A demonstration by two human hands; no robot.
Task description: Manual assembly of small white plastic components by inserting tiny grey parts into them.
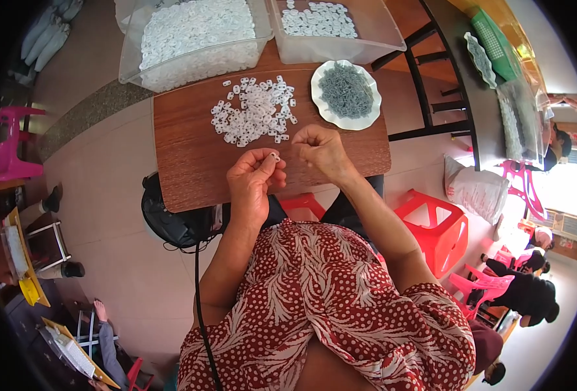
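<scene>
Between the thumb and fingers of my left hand is a small white plastic piece with holes. My right hand is closed in a pinch just to its right, apart from the piece; whatever its fingertips hold is too small to make out. Beyond my hands, a loose pile of similar white plastic pieces lies on the brown wooden table. To the right of the pile stands a white scalloped plate, heaped with small thin grey parts.
Two translucent bins sit at the table's far side: the left bin full of white pieces, the right bin partly filled. A red stool stands at my right. A black cable hangs along my left side. Other people work farther off.
</scene>
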